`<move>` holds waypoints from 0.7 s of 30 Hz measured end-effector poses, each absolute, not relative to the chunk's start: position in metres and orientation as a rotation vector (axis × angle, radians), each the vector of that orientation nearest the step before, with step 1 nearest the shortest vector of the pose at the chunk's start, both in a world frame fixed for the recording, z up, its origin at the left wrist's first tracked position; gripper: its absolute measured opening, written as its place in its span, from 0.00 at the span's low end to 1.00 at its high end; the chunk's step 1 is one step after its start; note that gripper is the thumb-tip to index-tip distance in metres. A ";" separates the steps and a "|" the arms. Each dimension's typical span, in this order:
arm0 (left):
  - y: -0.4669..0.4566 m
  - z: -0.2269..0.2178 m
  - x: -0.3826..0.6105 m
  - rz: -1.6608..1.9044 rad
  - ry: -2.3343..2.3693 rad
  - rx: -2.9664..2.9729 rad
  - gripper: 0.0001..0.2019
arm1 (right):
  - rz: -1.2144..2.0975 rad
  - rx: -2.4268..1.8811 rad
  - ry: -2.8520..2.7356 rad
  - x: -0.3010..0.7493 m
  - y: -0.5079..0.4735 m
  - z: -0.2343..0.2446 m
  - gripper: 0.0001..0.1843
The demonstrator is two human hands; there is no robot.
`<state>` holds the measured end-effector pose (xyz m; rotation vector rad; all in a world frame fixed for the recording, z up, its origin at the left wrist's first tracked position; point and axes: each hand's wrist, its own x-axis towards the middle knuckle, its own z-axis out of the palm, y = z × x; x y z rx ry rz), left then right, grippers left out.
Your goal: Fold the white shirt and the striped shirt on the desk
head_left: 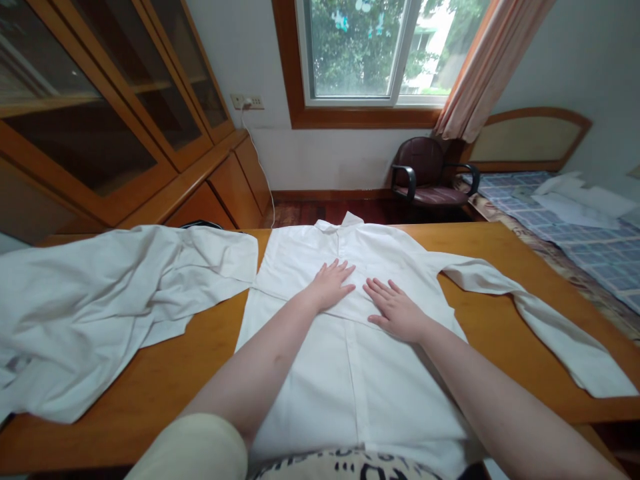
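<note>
A white shirt (350,373) lies spread flat on the wooden table (200,353), collar at the far edge. Its right sleeve (540,313) stretches out across the table to the right. My left hand (331,285) rests flat on the middle of the shirt, fingers stretched out and apart. My right hand (395,308) lies flat beside it, fingers also spread, pressing the fabric. Neither hand holds anything. A second white garment (100,300) lies crumpled on the table to the left, apart from both hands.
A wooden cabinet with glass doors (100,113) stands at the left. A dark armchair (425,177) sits under the window (360,50) beyond the table. A bed with a blue checked cover (575,227) and folded white cloth is at the right.
</note>
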<state>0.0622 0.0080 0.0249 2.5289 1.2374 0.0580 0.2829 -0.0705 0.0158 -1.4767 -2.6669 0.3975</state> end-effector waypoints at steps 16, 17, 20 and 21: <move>0.053 -0.004 -0.053 0.076 2.189 2.181 0.35 | 0.492 -1.481 -2.597 0.287 -0.069 0.018 0.37; 0.052 -0.004 -0.052 0.073 2.192 2.178 0.35 | 0.518 -1.468 -2.559 0.288 -0.069 0.020 0.35; 0.051 -0.002 -0.050 0.067 2.185 2.172 0.35 | 0.611 -1.493 -2.246 0.300 -0.067 0.024 0.25; 0.051 -0.002 -0.050 0.064 2.183 2.168 0.35 | 0.612 -1.525 -2.065 0.306 -0.066 0.024 0.22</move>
